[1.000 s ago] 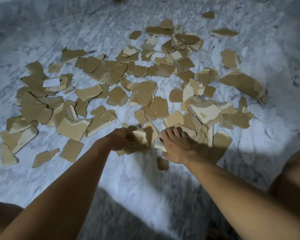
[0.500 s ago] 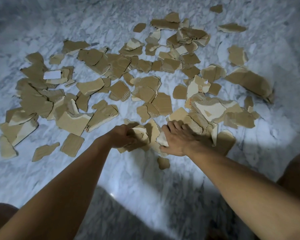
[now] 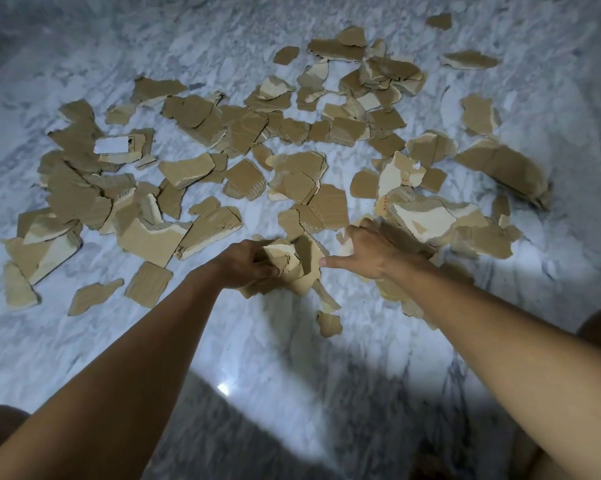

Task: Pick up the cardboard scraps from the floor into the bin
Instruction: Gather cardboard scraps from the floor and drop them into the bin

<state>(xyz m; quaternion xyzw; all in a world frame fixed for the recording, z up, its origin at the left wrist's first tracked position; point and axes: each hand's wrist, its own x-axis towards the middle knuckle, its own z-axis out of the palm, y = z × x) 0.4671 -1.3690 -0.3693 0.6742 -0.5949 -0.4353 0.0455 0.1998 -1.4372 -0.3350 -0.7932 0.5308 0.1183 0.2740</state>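
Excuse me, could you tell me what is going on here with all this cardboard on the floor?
A person is gathering torn cardboard scraps off a marble floor. The left hand grips a bunch of scraps. The right hand reaches into the pile beside it, thumb out, fingers too blurred to show a grip. Most scraps lie spread across the floor, and no bin is in view.

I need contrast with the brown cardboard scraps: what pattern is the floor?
White marble floor with grey veining, seen best in the head view.
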